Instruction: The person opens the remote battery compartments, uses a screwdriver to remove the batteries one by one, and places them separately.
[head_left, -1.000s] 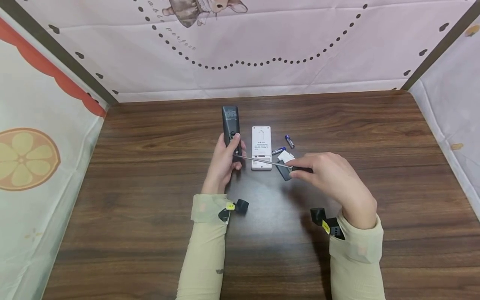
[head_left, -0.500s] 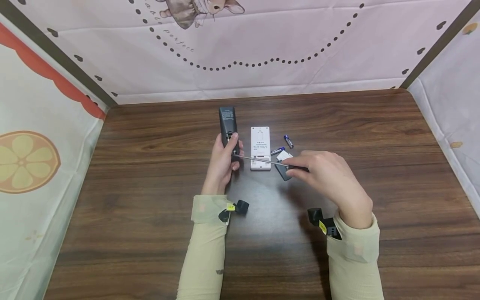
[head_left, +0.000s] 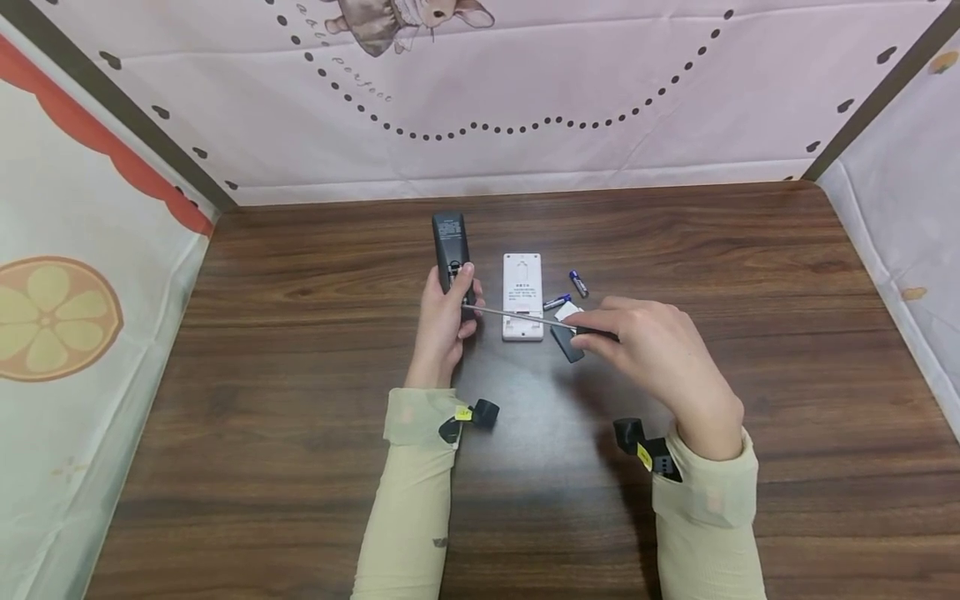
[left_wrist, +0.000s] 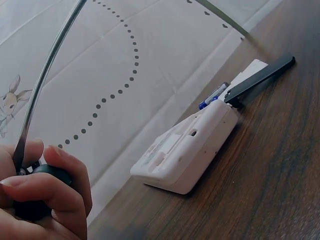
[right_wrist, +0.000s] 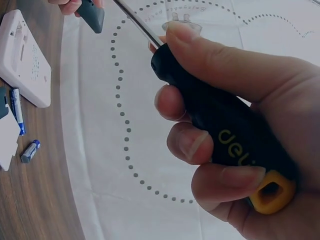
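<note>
My left hand [head_left: 442, 321] grips a black remote control [head_left: 451, 237], its printed back facing up and the thumb lying along its battery opening. In my right hand [head_left: 660, 350] is a screwdriver [right_wrist: 220, 112] with a black handle and a yellow end, fingers wrapped round the handle. Its metal shaft runs left, and the flat tip meets the remote's lower end beside the left thumb; the left wrist view shows the tip [left_wrist: 20, 155] right at the remote's battery opening. A white remote control [head_left: 522, 287] lies back up between the hands, its battery compartment uncovered.
Two blue-and-silver batteries [head_left: 578, 283] lie right of the white remote. Near them, a white battery cover [head_left: 567, 312] overlaps a black battery cover [head_left: 567, 343]. The brown wooden table [head_left: 285, 467] meets printed cloth walls [head_left: 525, 67] at the back and sides.
The left hand and black remote have shifted slightly left, away from the white remote. The right hand and screwdriver have followed left, the tip staying at the remote's lower end.
</note>
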